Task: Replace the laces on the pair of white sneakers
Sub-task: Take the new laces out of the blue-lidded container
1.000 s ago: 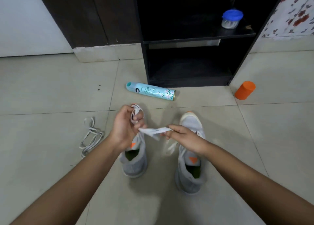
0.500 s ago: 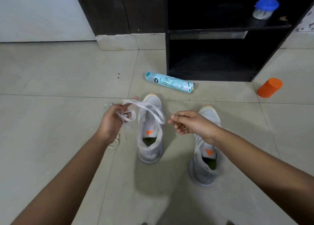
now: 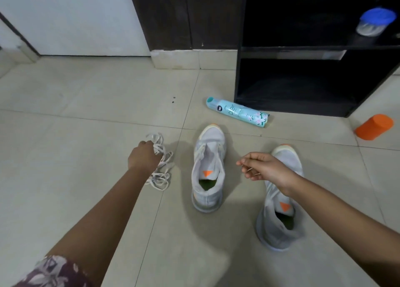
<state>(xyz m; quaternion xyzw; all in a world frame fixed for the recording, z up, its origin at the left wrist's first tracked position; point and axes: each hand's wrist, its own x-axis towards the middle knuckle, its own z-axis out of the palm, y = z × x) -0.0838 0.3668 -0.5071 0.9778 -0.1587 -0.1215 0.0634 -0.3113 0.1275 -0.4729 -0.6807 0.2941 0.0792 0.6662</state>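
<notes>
Two white-grey sneakers with orange tongue tabs stand unlaced on the tiled floor. The left sneaker [image 3: 208,167] is in the middle; my right forearm partly covers the right sneaker [image 3: 279,224]. A tangled pile of white laces [image 3: 161,174] lies on the floor left of the left sneaker. My left hand [image 3: 144,157] is down on that pile, knuckles up, fingers curled around lace loops that stick out past it. My right hand [image 3: 263,167] hovers between the two sneakers, fingers loosely curled, holding nothing I can see.
A teal spray can [image 3: 238,113] lies on the floor beyond the sneakers, in front of a black open shelf unit [image 3: 238,80]. An orange cup [image 3: 374,126] lies at the right. A blue-lidded container [image 3: 376,22] sits on the shelf.
My left hand carried the bunched lace from above the left sneaker leftward and down onto the lace pile. My right hand let go of the lace end and hangs free.
</notes>
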